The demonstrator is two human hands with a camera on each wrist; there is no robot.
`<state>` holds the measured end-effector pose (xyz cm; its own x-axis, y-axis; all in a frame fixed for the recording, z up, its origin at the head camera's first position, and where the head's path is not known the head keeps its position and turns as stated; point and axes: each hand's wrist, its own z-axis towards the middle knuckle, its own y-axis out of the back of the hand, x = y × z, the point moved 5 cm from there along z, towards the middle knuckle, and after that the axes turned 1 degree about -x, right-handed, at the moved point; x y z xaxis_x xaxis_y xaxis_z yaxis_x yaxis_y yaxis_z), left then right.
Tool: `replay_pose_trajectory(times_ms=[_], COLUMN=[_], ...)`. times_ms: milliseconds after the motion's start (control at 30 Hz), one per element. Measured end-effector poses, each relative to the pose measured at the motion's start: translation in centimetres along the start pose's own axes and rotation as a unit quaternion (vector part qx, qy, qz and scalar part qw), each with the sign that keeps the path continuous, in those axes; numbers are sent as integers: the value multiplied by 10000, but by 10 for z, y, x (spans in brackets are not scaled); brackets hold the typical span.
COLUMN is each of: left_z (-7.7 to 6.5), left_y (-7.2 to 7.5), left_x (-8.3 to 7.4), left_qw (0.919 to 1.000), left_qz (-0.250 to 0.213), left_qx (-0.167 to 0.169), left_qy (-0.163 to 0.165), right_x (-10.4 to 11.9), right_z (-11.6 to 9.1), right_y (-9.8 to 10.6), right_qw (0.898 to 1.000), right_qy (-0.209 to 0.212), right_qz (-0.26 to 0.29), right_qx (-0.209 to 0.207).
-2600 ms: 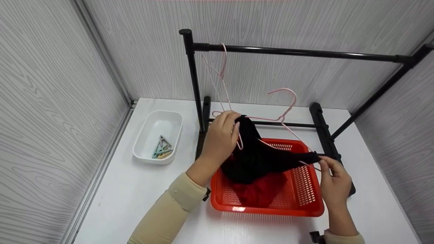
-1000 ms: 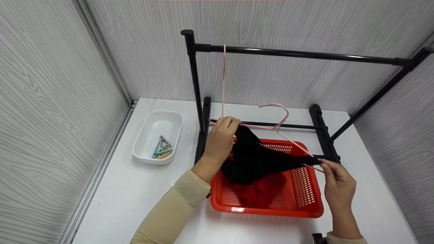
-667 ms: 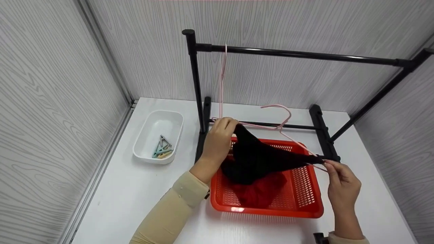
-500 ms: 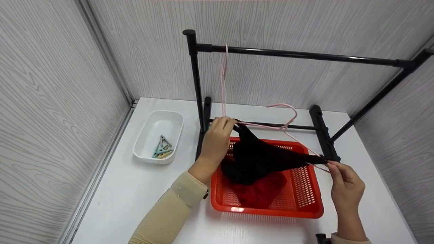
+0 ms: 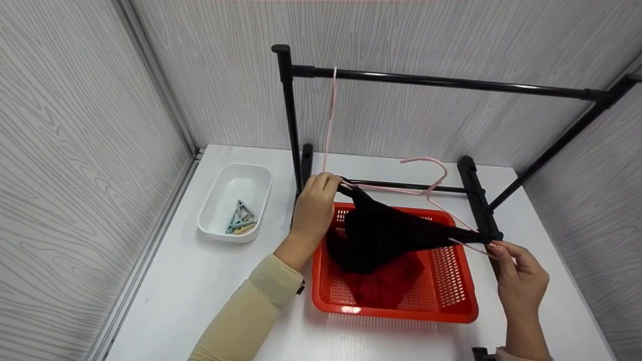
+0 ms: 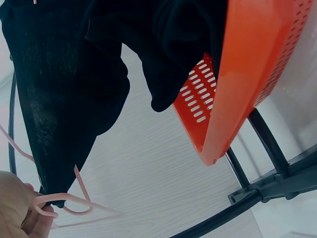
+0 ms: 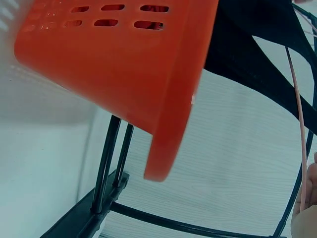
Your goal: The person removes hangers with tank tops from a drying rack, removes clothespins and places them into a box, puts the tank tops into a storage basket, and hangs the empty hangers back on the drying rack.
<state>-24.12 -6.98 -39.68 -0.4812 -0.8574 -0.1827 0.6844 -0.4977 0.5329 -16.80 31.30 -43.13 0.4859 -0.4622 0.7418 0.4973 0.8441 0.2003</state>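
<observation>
A black garment with narrow straps (image 5: 383, 233) stretches between my two hands above the red basket (image 5: 396, 313), its lower part drooping into it. One pink hanger (image 5: 444, 173) lies along the garment's upper edge, hook pointing up and away. My left hand (image 5: 313, 205) pinches the garment's left end together with the hanger's end. At the other side, my right hand (image 5: 524, 281) pinches the hanger's right corner, close by the strap's end. The right wrist view shows a strap (image 7: 267, 84) near the pink wire, with the fingers (image 7: 311, 183) at the frame's edge.
A second pink hanger (image 5: 331, 113) hangs from the black rack's rail (image 5: 426, 79), its lower end behind my left hand. Red cloth (image 5: 386, 286) lies in the basket. To the left, a white tub (image 5: 246, 183) holds several clothespins (image 5: 242, 220). Grey wood-grain panels surround the table.
My right hand has moved right and slightly down, drawing the garment wider along the hanger. My left hand has shifted left and down. The held hanger's hook has dropped and moved right.
</observation>
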Motion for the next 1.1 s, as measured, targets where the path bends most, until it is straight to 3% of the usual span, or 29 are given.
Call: replay_pose_trajectory(times_ms=[267,533,967,1100], left_z=[-3,-8,-11,-16], left_y=[1,2,1,-1], left_x=[5,9,12,14], left_qw=[9998,9979,9923,9906], left_qz=[43,385,990,975], left_qx=[-77,-1,212,184], left_qy=[195,526,717,940], right_x=[0,-1,0,0], right_z=[2,1,4,5], right_y=[1,2,1,1], right_qw=[9980,9977,9966,9967], right_qy=[103,116,174,199], right_qz=[629,674,799,782], right_qx=[-12,30,-9,-22])
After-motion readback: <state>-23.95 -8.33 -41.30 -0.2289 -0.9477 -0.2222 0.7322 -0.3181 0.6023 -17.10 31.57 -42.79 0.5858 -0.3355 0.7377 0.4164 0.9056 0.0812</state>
